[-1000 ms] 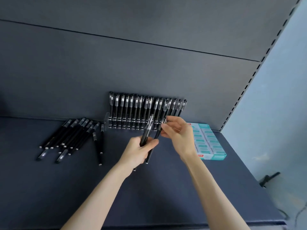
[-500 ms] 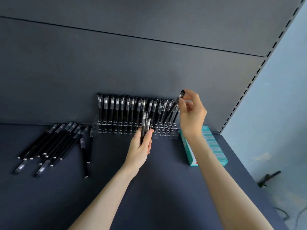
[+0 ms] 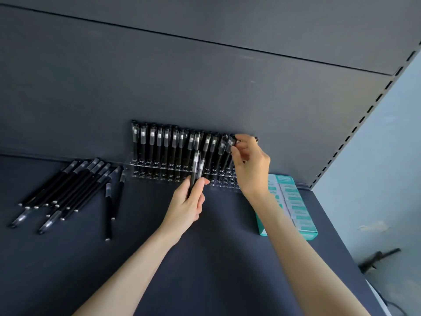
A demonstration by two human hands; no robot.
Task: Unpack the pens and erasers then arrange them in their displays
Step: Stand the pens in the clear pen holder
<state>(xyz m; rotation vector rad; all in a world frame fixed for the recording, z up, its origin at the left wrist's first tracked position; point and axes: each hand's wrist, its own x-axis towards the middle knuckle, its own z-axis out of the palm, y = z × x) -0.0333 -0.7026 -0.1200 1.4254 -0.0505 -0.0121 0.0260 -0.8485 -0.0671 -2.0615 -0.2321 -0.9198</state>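
Note:
A clear acrylic pen display [image 3: 159, 173] stands against the back panel, with several black pens [image 3: 173, 144] upright in its rear row. My right hand [image 3: 249, 165] pinches the capped top of a black pen [image 3: 231, 142] at the row's right end. My left hand [image 3: 186, 206] grips two black pens [image 3: 197, 167] upright in front of the display. Several loose black pens [image 3: 68, 188] lie in a pile on the dark shelf at the left. A teal box of erasers [image 3: 293, 206] lies to the right, partly hidden by my right forearm.
The dark shelf [image 3: 205, 258] runs to a front edge at lower right. A slotted upright [image 3: 364, 115] borders the back panel on the right, with a pale wall [image 3: 391, 179] beyond. A dark object [image 3: 378, 258] lies on the floor below right.
My right hand took one pen from my left hand, lifted it to the right end of the row and has lowered it there. My left hand rose slightly with its pens.

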